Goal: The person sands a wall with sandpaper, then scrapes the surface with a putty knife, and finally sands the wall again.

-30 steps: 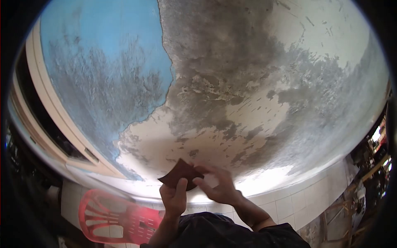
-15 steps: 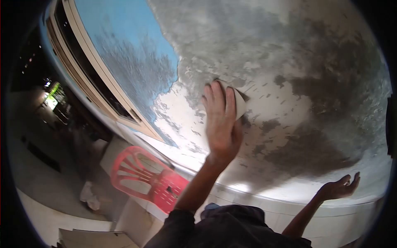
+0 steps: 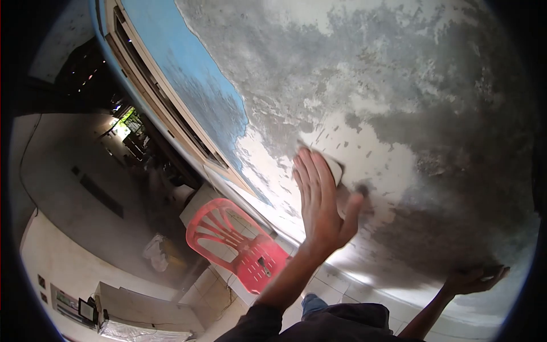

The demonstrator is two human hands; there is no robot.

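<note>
My left hand (image 3: 322, 216) lies with fingers stretched over a folded piece of sandpaper (image 3: 335, 170), pressing it against the wall (image 3: 319, 62). The sheet has a pale back and a dark edge, and most of it is hidden under the fingers. Around it the wall is patchy, with white, grey and dark areas, and blue paint (image 3: 208, 71) remains at the upper left. Lower right, my right hand (image 3: 470, 281) is at the wall in shadow, holding nothing, its fingers extended and apart.
A red plastic chair (image 3: 242, 256) stands below the wall, with a small dark-handled tool (image 3: 264, 267) on its seat. A window frame (image 3: 171, 108) borders the blue paint. Behind are a pale cabinet (image 3: 142, 308) and a whitish bag (image 3: 156, 252) on the floor.
My left hand and the sandpaper have slid down and right along the wall. My right hand has come lower, its fingers now against the wall. The view has turned, showing more room at left.
</note>
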